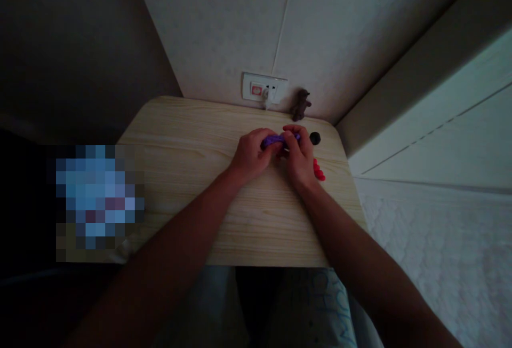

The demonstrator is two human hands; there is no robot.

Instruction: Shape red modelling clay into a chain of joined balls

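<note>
Above the wooden tabletop [172, 172], near its far right part, both my hands hold a small purple, lumpy, elongated object [274, 140]; its exact kind cannot be made out. My left hand [253, 151] grips its left end between thumb and fingers. Closed round the right end is my right hand [298, 156], its fingertips covering part of the object. A bright red bumpy piece [319, 169] lies on the table just right of my right wrist. Beyond that hand sits a small black round object [315, 138].
A dark brown bear-like figurine [301, 105] stands at the table's back edge by the wall. A wall socket [264, 88] with a plug in it is left of it. A blurred-out bright patch [96, 193] covers the table's left side. A pale cabinet [432, 108] rises at the right.
</note>
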